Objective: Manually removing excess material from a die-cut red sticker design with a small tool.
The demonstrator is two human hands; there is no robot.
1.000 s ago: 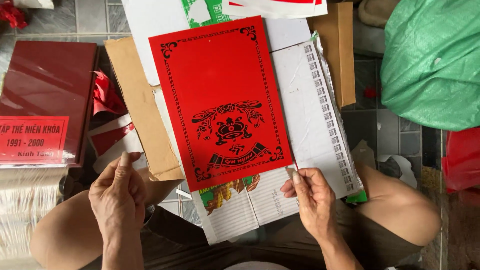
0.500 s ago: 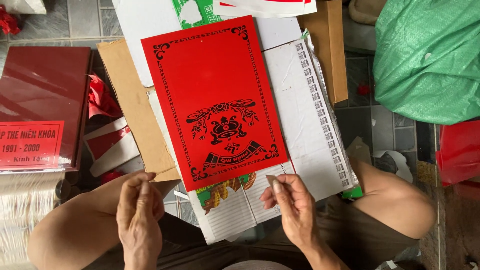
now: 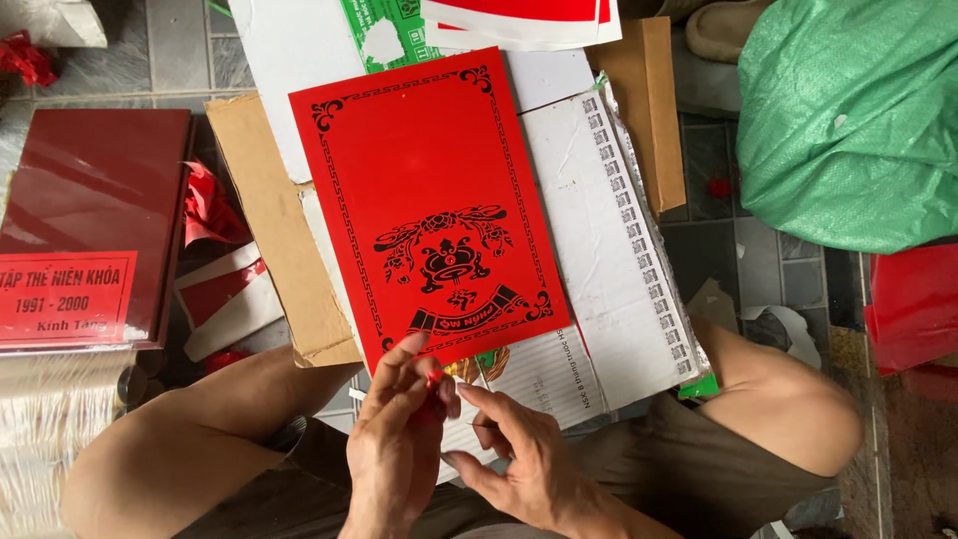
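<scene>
Green sack [image 3: 848, 120] upper right, dark red book [image 3: 90, 200] at left, white calendar pad [image 3: 609, 260] in the middle. Centre frame, flat on that pad: red printed card [image 3: 429, 200]. At its bottom edge, left hand [image 3: 394, 449] pinching a small red scrap [image 3: 434, 379]; right hand [image 3: 524, 464] loosely open, fingertips alongside. Best kept: light pinch, card lying flat, lower corner steadied.
</scene>
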